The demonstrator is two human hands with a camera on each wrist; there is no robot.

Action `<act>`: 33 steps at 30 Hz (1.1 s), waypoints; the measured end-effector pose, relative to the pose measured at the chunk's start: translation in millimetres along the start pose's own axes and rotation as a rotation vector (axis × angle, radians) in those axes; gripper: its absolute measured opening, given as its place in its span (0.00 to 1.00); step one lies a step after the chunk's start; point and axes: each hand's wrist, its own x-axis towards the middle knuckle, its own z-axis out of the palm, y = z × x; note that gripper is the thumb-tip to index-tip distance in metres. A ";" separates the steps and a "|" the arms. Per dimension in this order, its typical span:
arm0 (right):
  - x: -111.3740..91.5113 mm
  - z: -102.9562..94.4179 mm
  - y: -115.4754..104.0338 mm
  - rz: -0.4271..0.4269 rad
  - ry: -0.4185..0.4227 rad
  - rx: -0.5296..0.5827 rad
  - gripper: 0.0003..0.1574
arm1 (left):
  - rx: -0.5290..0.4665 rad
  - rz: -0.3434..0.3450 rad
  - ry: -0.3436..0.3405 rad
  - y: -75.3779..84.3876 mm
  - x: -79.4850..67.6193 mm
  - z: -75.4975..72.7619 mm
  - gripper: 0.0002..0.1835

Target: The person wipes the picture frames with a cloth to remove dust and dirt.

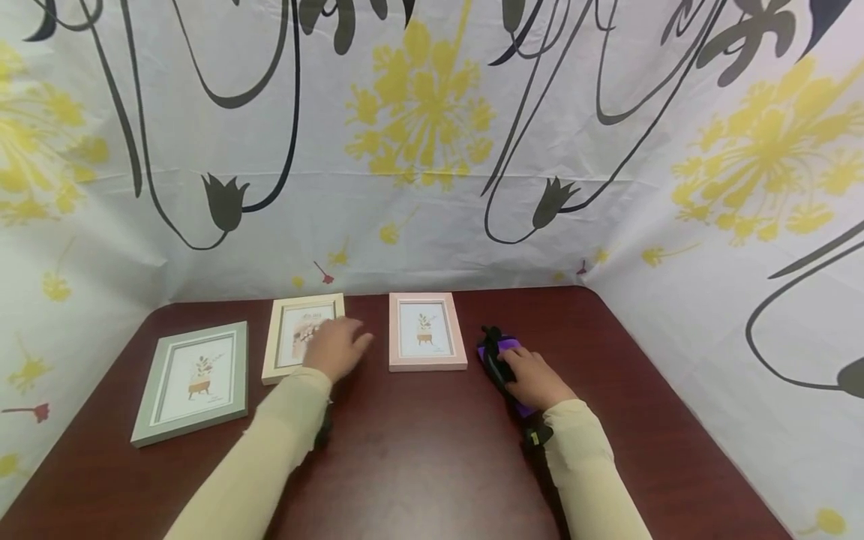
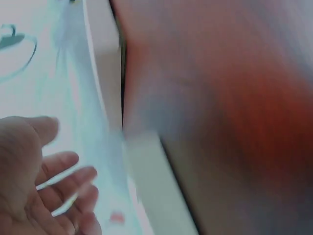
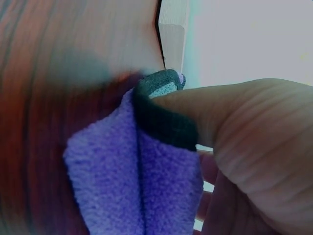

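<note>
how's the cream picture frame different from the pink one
The cream frame has a pale yellowish border, the pink frame a rosy one. The cream frame's print is partly hidden in the head view; the pink frame's potted plant shows whole. The cream frame sits beside the green frame, the pink frame nearer the purple cloth. Both lie on the dark table.

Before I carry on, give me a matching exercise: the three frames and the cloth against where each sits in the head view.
Things
1. green frame
2. cream frame
3. pink frame
4. cloth

Places
A. gripped by the right hand
B. immediately left of the cloth
C. farthest left of all four
D. partly hidden by the left hand

Pairs: 1-C, 2-D, 3-B, 4-A
</note>
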 end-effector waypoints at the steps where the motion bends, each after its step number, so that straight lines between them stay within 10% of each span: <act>1: -0.2 0.0 0.6 0.000 0.002 -0.003 0.27 | 0.021 -0.014 0.018 -8.6 -2.8 -7.5 0.23; 13: -1.6 0.4 2.6 0.013 0.014 -0.027 0.26 | 0.192 -0.266 -0.131 -80.8 -37.7 -59.3 0.18; 33: 0.6 2.1 -1.8 0.006 0.005 -0.014 0.27 | 0.304 -0.055 -0.072 -67.4 -77.9 -47.5 0.13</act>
